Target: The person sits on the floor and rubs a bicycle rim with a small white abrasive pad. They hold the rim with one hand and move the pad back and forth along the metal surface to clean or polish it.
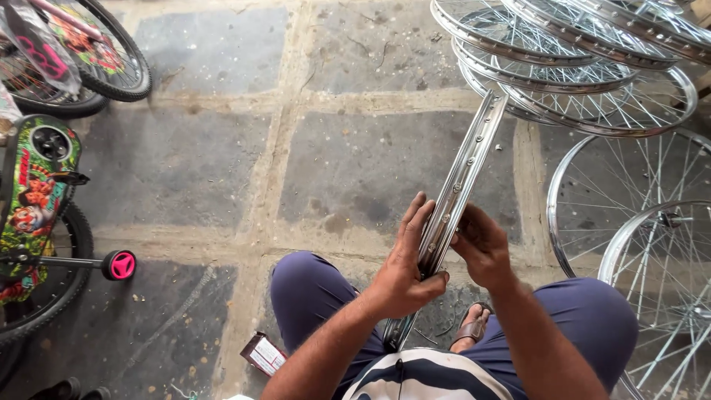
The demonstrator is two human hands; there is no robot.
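Observation:
A shiny metal bicycle wheel rim (465, 167) stands on edge in front of me, running from between my knees up toward the stack of wheels. My left hand (406, 263) grips the rim's left side, thumb hooked over its edge. On the rim's right side, my right hand (481, 246) has its fingertips pressed against the inner face, near the spoke holes. The rim's lower end (398, 331) is partly hidden behind my left forearm. I sit with knees apart in blue trousers, one sandalled foot (471, 327) showing.
Spoked chrome wheels (585, 67) are stacked at the top right, and more wheels (652, 244) lean at the right. A child's bicycle (37, 192) with a pink training wheel (119, 264) stands at the left. A small carton (262, 354) lies on the stone floor.

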